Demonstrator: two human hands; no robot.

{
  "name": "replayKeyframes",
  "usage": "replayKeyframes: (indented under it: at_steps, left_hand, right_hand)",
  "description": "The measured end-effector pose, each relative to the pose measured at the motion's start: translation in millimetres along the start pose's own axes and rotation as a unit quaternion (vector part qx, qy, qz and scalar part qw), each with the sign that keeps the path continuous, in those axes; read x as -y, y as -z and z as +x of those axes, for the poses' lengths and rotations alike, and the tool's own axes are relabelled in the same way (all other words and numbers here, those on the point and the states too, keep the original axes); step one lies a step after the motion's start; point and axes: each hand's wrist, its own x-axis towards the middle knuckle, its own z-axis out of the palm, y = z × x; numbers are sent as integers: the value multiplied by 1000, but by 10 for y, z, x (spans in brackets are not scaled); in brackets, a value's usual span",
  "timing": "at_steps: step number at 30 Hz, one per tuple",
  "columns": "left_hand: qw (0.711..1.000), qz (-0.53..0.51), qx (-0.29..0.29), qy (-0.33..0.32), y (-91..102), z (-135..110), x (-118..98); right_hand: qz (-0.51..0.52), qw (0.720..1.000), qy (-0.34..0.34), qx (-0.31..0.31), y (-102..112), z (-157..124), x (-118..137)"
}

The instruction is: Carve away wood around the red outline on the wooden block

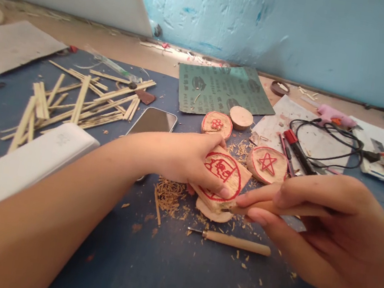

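My left hand [207, 163] grips a wooden block [232, 176] that bears a red circle with a red drawing inside. The thumb lies across its face; the other fingers are mostly hidden behind. In my right hand [314, 220] is a carving tool [290, 209] with a wooden handle, its tip against the block's near edge. Partly under the block lies a pale round wood slice [214, 212]. A second carving tool [235, 242] rests on the table just below. Close by are a wood slice with a red star [267, 165] and one with a red flower [216, 124].
Wood shavings [169, 196] surround the block. At left lie a white power bank [26, 167], a phone [154, 121] and several thin sticks [83, 99]. Green sandpaper [225, 91] lies behind, near a plain slice [241, 117]. A marker [299, 153], black cable [327, 159] and pink glue gun [335, 116] are right.
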Motion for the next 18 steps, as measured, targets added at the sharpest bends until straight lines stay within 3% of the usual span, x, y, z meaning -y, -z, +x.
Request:
replayKeyframes:
  at_steps: [5, 12, 18]
  left_hand:
    - [1000, 4, -3, 2, -8, -5, -19]
    - [1000, 14, -17, 13, -37, 6, -25]
    - [1000, 15, -10, 8, -32, 3, -27]
  right_hand:
    - [63, 998, -10, -28, -32, -11, -10]
    - [47, 994, 3, 101, 75, 4, 52]
    - [144, 983, -112, -13, -79, 42, 63]
